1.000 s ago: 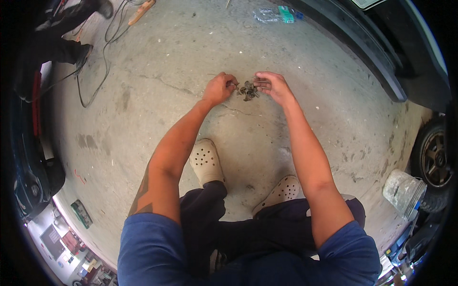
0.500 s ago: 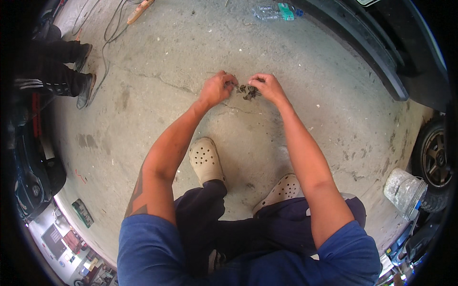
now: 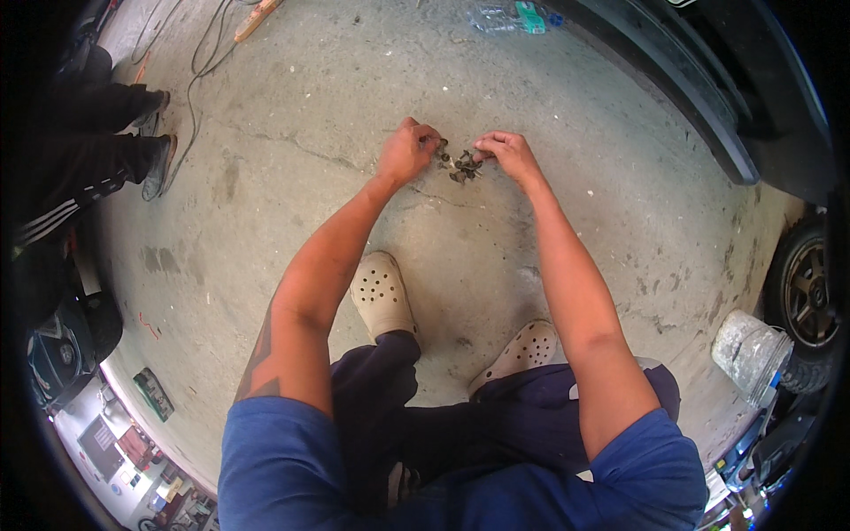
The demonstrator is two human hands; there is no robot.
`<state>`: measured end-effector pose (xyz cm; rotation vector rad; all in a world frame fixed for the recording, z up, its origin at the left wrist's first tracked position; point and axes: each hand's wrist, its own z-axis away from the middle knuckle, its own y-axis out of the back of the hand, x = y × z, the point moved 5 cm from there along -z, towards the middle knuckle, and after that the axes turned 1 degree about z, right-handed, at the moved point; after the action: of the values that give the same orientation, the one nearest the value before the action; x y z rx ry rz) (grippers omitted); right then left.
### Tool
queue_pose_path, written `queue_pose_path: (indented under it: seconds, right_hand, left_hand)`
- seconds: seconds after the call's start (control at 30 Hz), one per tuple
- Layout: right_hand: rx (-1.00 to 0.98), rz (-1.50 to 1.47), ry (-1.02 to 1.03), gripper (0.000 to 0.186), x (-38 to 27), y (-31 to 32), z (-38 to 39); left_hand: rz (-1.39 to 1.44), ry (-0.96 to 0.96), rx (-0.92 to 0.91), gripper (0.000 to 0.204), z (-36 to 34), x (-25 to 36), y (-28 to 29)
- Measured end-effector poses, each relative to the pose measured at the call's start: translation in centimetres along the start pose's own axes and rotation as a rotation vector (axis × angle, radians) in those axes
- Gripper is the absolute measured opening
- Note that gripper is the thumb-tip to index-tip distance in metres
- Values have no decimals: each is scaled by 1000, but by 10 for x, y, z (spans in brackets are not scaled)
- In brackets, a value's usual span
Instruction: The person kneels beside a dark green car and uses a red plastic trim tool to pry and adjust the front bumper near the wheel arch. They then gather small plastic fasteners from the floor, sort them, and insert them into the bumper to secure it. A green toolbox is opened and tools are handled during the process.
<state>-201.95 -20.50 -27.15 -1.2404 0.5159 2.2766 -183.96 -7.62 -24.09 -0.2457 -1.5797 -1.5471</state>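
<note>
A small pile of dark metal-looking pieces, perhaps fasteners (image 3: 462, 168), lies between my hands; their exact kind is too small to tell. My left hand (image 3: 410, 152) is closed at the pile's left side, thumb and fingers together, with a small dark piece showing at the fingertips. Across from it, my right hand (image 3: 512, 157) pinches at the pile's upper right edge. Whatever sits between those right fingertips is too small to make out.
A plastic bottle (image 3: 518, 18) lies near a dark car bumper (image 3: 682, 97). Another person's shoes (image 3: 158, 166) are at left beside a grey cable (image 3: 190, 115). At right stand a stained white bucket (image 3: 748, 354) and a wheel (image 3: 807, 288). My clogs (image 3: 382, 292) rest on the concrete.
My left hand has shifted slightly up and right, and my right hand slightly right. The pile's pieces sit differently. The other person's legs at left have moved.
</note>
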Motion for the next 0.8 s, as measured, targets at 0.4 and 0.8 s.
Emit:
queue_pose_path:
  seconds: [0.4, 0.8]
  right_hand:
    - [59, -106, -153, 25, 13, 23, 6]
    - [-1, -100, -111, 24, 15, 12, 5]
  left_hand:
    - [-167, -273, -110, 26, 52, 31, -13]
    - [-21, -200, -87, 20, 36, 15, -3]
